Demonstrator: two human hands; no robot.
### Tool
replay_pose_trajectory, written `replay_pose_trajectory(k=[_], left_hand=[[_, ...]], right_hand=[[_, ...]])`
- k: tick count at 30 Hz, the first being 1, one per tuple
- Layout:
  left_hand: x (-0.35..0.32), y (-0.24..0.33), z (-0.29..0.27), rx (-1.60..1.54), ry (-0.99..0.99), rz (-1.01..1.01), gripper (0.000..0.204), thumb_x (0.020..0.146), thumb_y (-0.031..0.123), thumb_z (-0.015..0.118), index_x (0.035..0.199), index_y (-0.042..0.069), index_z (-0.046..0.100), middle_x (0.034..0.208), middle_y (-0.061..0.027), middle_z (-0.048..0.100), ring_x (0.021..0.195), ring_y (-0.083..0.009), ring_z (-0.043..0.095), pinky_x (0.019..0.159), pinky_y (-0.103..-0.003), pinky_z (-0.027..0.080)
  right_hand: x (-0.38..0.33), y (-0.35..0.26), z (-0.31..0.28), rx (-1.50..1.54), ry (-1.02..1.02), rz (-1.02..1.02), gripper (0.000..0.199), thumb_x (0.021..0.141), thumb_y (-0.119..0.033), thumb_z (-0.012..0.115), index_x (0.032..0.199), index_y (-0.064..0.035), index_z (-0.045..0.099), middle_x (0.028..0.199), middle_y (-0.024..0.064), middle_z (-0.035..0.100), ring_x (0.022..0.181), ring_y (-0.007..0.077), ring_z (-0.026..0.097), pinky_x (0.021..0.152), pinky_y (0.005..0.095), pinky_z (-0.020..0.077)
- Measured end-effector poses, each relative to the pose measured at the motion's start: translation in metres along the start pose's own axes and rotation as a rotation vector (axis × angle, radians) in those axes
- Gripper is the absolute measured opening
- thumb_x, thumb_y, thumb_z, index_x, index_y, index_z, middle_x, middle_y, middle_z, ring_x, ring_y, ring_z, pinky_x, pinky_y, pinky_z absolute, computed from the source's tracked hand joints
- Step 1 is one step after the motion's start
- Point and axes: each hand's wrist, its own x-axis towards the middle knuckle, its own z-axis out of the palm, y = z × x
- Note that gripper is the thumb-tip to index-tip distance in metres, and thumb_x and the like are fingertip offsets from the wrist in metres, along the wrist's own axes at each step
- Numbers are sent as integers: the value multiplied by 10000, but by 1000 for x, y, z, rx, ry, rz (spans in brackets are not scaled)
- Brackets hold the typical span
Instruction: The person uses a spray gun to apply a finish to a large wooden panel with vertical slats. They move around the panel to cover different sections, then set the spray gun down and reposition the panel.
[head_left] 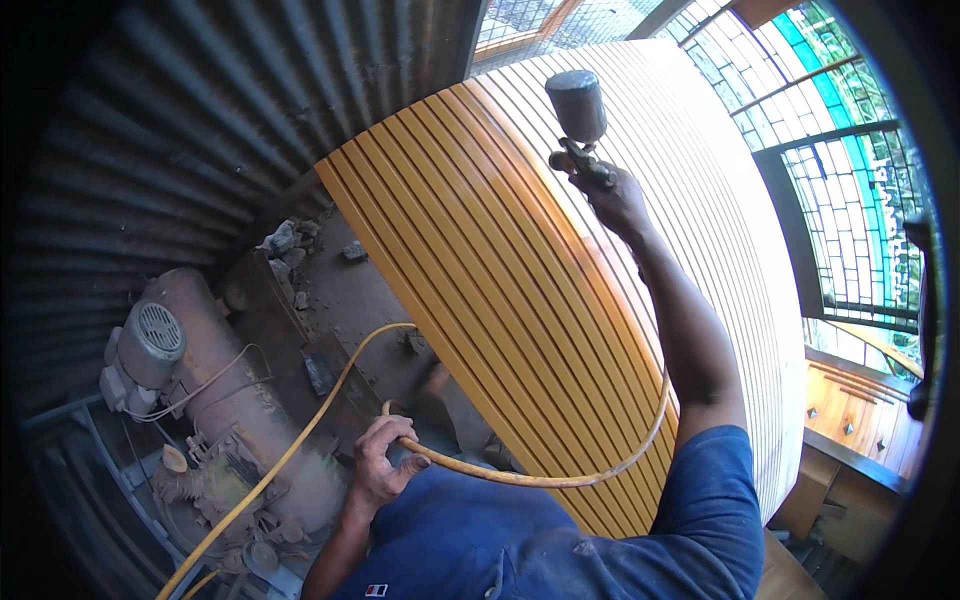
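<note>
My right hand [617, 200] is closed round a spray gun [585, 165] with a dark metal cup [576, 105] on top, held out over a large slatted wooden panel [480, 250]. The panel's left part looks orange-brown and glossy; its right part is washed out by glare. A yellow air hose [560, 481] loops across the panel's near part and up toward my right forearm. My left hand [383, 462] grips this hose low at the left, in front of my blue shirt. The hose's join to the gun is hidden behind the arm.
A dusty air compressor [220, 350] with a grey motor [152, 338] stands at the left. Corrugated metal sheeting [200, 130] forms the wall behind it. Broken stones [285, 240] lie on the floor. At the right are barred windows [840, 200] and a piece of wooden furniture [860, 420].
</note>
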Motion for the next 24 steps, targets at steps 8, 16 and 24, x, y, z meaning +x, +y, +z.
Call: replay_pose_trajectory(k=[8,16,24], left_hand=[[-23,19,35,52,-89,27,588,803,561,873,962,24,692,987,-167,690,1010,-355,699,905,-440,548],[-37,27,70,59,-264,80,538,762,476,928,948,30,694,1013,-157,695,1016,-341,684,907,-436,548],[-29,21,75,52,-282,111,536,741,461,944,936,27,696,1010,-154,695,996,-333,681,898,-425,552]], right_hand=[[-133,57,-48,-18,-5,109,345,933,-334,809,1047,-19,729,876,196,744,809,322,713,761,427,536],[-283,97,-102,44,89,260,307,918,-267,832,944,5,692,748,136,670,686,219,591,688,400,501],[-298,86,-110,77,6,233,287,941,-241,823,946,7,678,711,91,619,673,171,526,661,377,468]])
